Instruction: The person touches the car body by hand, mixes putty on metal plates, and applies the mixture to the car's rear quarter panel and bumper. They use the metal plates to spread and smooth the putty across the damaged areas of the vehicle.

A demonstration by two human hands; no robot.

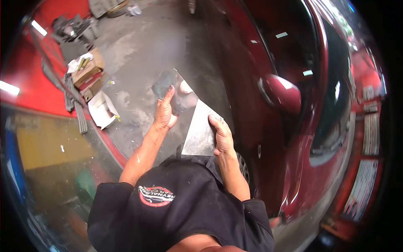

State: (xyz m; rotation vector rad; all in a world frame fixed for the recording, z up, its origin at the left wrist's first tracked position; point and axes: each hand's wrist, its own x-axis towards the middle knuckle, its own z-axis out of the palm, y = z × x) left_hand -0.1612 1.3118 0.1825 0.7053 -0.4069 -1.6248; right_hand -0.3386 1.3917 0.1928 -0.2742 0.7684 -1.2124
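Closest to my camera is the dark shirt (189,218), and beyond it I have the sheet (199,136) in both hands, in front of the body and over the floor (126,50). It looks thin and straight-edged: the nearer part is pale, smudged grey low down and tapering to a point at its far end, while the farther part is dark grey. I can't tell whether this is one bent sheet or two pieces. My right hand (223,136) grips the pale part by its side, thumb over the face, elbow bent. My left hand (165,111) reaches farther out, grasping the dark part with its thumb pointing away across it. The red car (247,113) stands to my right, with its mirror (282,94); off to the left lie a white box (102,109), a cardboard box (95,65) and, farthest, a dark heap (77,31)
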